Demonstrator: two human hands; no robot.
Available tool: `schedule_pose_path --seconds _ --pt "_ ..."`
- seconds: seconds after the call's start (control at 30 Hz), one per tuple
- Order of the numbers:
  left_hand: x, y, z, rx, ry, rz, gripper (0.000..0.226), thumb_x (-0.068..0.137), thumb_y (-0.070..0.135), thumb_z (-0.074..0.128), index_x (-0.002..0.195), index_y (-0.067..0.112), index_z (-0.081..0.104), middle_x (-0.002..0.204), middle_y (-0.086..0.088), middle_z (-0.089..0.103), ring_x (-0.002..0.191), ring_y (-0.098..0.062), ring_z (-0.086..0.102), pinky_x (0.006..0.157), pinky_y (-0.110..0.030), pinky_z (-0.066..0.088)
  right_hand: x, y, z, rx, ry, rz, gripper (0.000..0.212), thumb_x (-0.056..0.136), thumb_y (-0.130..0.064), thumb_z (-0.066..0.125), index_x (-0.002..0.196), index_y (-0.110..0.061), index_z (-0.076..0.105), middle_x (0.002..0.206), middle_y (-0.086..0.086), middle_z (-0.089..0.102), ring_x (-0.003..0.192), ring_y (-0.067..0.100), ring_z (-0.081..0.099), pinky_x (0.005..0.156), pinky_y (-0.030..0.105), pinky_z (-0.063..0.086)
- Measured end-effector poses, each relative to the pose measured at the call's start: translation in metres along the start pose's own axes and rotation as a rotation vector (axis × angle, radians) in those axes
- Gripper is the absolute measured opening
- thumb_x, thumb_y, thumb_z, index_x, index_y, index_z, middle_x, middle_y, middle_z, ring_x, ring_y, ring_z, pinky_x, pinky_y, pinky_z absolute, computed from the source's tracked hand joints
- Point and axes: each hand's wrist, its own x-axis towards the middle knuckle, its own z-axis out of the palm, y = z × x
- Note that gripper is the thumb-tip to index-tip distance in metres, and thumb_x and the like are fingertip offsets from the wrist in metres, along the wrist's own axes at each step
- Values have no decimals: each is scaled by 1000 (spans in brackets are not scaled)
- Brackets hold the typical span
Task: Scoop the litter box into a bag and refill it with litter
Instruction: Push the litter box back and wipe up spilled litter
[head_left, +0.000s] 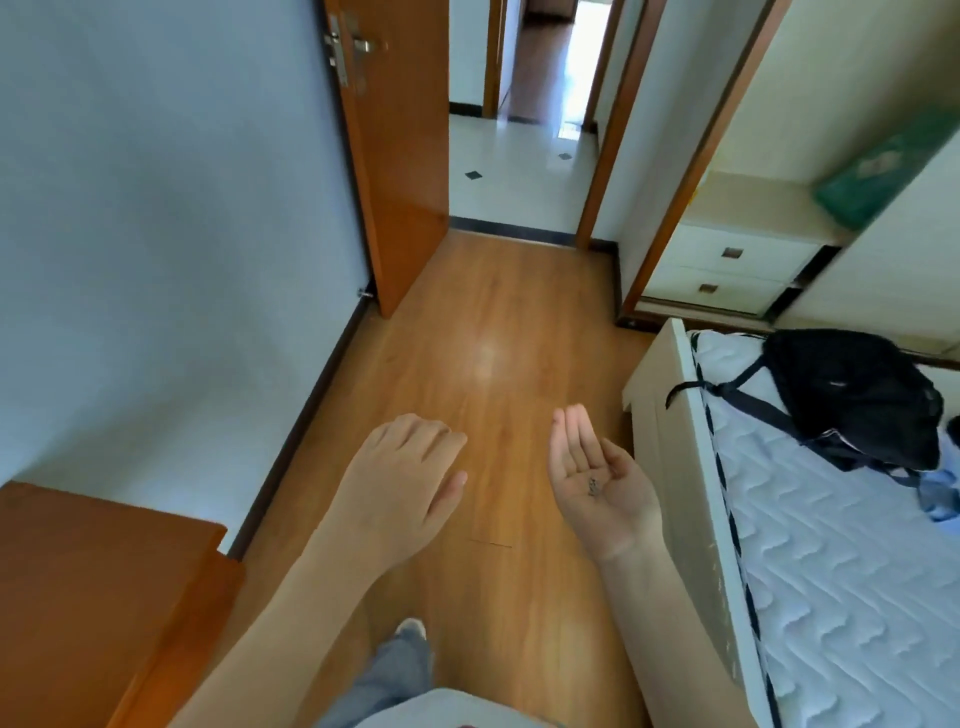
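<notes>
My left hand (402, 470) hangs palm down at centre frame, fingers loosely curled, holding nothing. My right hand (600, 480) lies palm up, fingers straight and relaxed, with small dark specks (594, 487) resting on the palm. I can see no litter box or bag. Glossy wood-plank floor (493, 332) runs to an open orange-brown door (400, 156) at upper centre. At right, a quilted white mattress (810, 545) carries a black backpack (852, 395); an orange-brown wooden cabinet (93, 582) fills the lower left.
</notes>
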Motion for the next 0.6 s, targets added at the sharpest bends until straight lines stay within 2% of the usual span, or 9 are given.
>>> schedule_pose_path --seconds 0.13,0.27,0.6 --pt "94 -53 -5 -17 -2 132 39 94 37 39 118 16 62 112 1 64 108 -19 57 92 -34 48 49 -4 59 55 -22 -112 41 102 -18 33 117 8 61 113 23 67 105 37 64 87 42 51" --pt "189 -79 10 -8 -41 211 43 94 42 33 118 20 61 113 3 64 108 -19 58 90 -34 48 99 -30 98 131 -20 -220 43 102 -18 31 117 8 61 113 22 67 106 36 64 90 40 50" --pt "442 -85 94 -26 -95 377 42 94 42 35 118 21 61 112 4 64 104 -16 59 87 -31 50 273 -167 193 231 -32 -347 42 102 -18 31 121 7 59 116 22 66 107 36 63 87 42 51"
